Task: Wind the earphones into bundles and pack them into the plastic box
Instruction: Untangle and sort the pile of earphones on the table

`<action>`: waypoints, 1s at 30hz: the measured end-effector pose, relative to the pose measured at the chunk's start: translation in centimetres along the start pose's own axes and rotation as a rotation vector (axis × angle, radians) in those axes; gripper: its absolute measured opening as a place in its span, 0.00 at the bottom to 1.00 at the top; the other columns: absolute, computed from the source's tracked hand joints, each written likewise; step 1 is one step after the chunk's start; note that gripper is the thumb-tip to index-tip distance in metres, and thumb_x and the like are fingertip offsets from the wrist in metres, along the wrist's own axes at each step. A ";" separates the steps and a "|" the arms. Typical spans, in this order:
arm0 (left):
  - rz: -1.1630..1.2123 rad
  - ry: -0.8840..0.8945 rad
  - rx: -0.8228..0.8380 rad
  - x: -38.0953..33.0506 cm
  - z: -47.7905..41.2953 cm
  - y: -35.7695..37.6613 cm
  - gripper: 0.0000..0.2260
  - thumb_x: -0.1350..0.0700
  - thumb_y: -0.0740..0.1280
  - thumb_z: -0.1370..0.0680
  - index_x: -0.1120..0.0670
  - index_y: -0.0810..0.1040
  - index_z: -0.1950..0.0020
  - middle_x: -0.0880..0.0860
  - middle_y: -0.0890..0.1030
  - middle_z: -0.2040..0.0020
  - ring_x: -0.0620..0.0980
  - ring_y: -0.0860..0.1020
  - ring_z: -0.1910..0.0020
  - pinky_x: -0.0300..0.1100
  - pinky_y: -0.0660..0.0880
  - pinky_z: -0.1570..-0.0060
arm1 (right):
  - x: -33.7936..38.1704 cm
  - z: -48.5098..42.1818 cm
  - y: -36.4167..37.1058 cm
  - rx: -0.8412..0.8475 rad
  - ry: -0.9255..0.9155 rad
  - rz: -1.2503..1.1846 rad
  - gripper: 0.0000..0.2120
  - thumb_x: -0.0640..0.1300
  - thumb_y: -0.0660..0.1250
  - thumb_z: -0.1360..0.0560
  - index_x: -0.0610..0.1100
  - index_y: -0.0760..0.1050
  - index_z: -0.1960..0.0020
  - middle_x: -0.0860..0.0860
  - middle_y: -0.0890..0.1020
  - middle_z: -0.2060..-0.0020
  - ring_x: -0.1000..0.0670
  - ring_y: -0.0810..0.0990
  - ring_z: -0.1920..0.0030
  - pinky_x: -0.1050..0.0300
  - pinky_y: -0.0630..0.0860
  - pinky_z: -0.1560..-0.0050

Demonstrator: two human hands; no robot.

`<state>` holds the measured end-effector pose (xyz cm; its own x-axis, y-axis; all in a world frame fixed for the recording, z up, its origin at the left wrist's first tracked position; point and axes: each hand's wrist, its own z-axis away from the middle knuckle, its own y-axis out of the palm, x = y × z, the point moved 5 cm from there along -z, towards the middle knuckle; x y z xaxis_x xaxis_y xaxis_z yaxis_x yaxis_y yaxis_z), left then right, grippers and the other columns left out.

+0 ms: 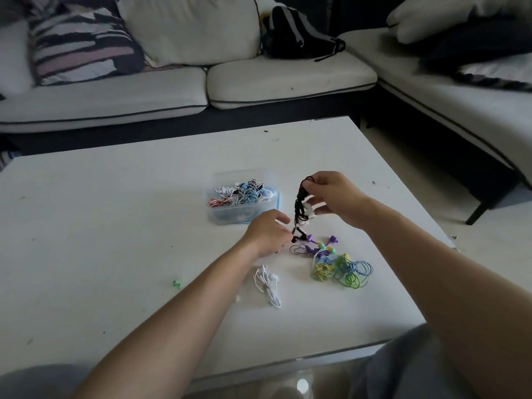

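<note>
My right hand (334,197) pinches the top of the black earphones (299,205), light and floppy, dangling beside the plastic box (218,218); my left hand (267,234) curls by their loose lower end, grip unclear.

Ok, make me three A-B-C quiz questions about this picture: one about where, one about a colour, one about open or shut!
1. Where is the plastic box? A on the sofa. B on the table. C on the floor.
2. What colour is the cord the right hand holds up? A red. B orange. C black.
3. The box is: A open, bundles inside. B lidded. C empty.
Answers: B, it sits on the white tabletop; C, the hanging cord is black; A, no lid covers the bundles.
</note>
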<state>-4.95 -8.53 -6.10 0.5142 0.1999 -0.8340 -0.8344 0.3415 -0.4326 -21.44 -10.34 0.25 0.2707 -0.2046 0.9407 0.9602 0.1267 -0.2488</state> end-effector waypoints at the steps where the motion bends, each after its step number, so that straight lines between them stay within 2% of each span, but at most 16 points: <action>1: 0.018 -0.008 -0.022 0.0 0.1 -0.6 0.12 0.63 0.65 0.26 0.53 0.75 0.43 0.48 0.82 0.56 0.50 0.78 0.64 0.44 0.77 0.60 | 0.2 0.1 0.4 0.009 0.011 -0.066 0.07 0.43 0.64 0.18 0.41 0.76 0.52 0.48 0.82 0.58 0.51 0.81 0.63 0.57 0.79 0.60; 5: 0.080 0.030 -0.046 -0.8 0.7 -2.9 0.15 0.66 0.63 0.24 0.49 0.76 0.43 0.50 0.82 0.46 0.50 0.78 0.54 0.44 0.74 0.55 | 0.9 0.1 2.0 0.001 0.011 -0.119 0.07 0.44 0.63 0.18 0.40 0.76 0.49 0.50 0.83 0.58 0.50 0.83 0.60 0.54 0.76 0.52; 8: 0.182 0.044 -0.002 -1.1 1.6 -4.4 0.17 0.69 0.61 0.23 0.51 0.76 0.41 0.51 0.81 0.45 0.48 0.77 0.53 0.41 0.72 0.56 | 1.6 0.1 3.2 -0.003 0.026 -0.205 0.07 0.42 0.63 0.18 0.39 0.75 0.49 0.46 0.82 0.56 0.47 0.84 0.61 0.51 0.79 0.49; 11: 0.287 0.033 0.039 -1.6 2.6 -5.7 0.16 0.67 0.61 0.22 0.53 0.77 0.37 0.53 0.83 0.44 0.50 0.81 0.52 0.44 0.77 0.52 | 2.3 0.6 4.8 0.050 0.056 -0.365 0.07 0.40 0.62 0.18 0.37 0.75 0.49 0.43 0.81 0.57 0.43 0.84 0.60 0.48 0.82 0.52; 14: 0.507 -0.016 0.082 -1.6 4.1 -7.1 0.14 0.65 0.59 0.20 0.54 0.79 0.39 0.57 0.85 0.48 0.56 0.83 0.52 0.50 0.79 0.49 | 3.0 1.4 6.7 0.085 0.073 -0.472 0.07 0.39 0.62 0.18 0.34 0.74 0.49 0.41 0.82 0.57 0.40 0.85 0.58 0.49 0.82 0.58; 16: 0.618 -0.048 0.132 -1.2 5.0 -8.0 0.15 0.65 0.57 0.20 0.56 0.79 0.39 0.59 0.84 0.48 0.59 0.83 0.53 0.49 0.80 0.51 | 3.4 1.6 8.0 0.090 0.081 -0.534 0.07 0.38 0.62 0.18 0.33 0.74 0.49 0.39 0.82 0.55 0.40 0.85 0.59 0.51 0.82 0.60; 19: 0.686 -0.072 0.132 -0.2 6.0 -9.8 0.17 0.68 0.58 0.21 0.60 0.79 0.37 0.60 0.83 0.47 0.57 0.83 0.56 0.44 0.81 0.56 | 4.0 2.0 9.6 0.101 0.128 -0.666 0.08 0.37 0.60 0.18 0.32 0.73 0.49 0.36 0.82 0.54 0.36 0.85 0.58 0.50 0.83 0.58; 21: 0.645 -0.068 0.122 0.4 7.0 -11.1 0.15 0.68 0.62 0.22 0.59 0.80 0.38 0.58 0.84 0.48 0.53 0.82 0.59 0.39 0.79 0.62 | 4.4 2.5 10.7 0.104 0.172 -0.705 0.09 0.36 0.58 0.18 0.32 0.73 0.50 0.35 0.82 0.56 0.36 0.85 0.59 0.50 0.83 0.59; 23: 0.511 -0.059 0.081 1.0 8.0 -12.4 0.12 0.64 0.68 0.23 0.54 0.82 0.41 0.54 0.85 0.50 0.47 0.78 0.64 0.37 0.71 0.67 | 4.6 3.1 11.5 0.100 0.212 -0.701 0.08 0.35 0.57 0.19 0.33 0.72 0.52 0.37 0.83 0.61 0.37 0.85 0.63 0.50 0.83 0.62; 26: 0.353 -0.031 -0.019 1.4 9.2 -13.9 0.10 0.61 0.72 0.26 0.52 0.83 0.46 0.53 0.84 0.54 0.45 0.71 0.66 0.38 0.62 0.67 | 4.8 3.9 12.4 0.129 0.267 -0.668 0.04 0.35 0.57 0.21 0.37 0.71 0.51 0.39 0.83 0.61 0.36 0.85 0.62 0.48 0.83 0.62; 30: 0.195 0.056 -0.166 0.8 10.5 -14.9 0.09 0.57 0.77 0.30 0.51 0.84 0.51 0.46 0.83 0.62 0.44 0.75 0.62 0.35 0.70 0.60 | 5.2 5.2 13.0 0.248 0.286 -0.564 0.06 0.39 0.64 0.22 0.40 0.76 0.57 0.45 0.84 0.65 0.42 0.85 0.64 0.51 0.81 0.61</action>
<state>9.97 -3.86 3.30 0.3322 0.1941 -0.9230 -0.9403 0.1455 -0.3077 -7.88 -4.68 3.15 -0.2263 -0.5489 0.8047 0.9250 0.1378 0.3542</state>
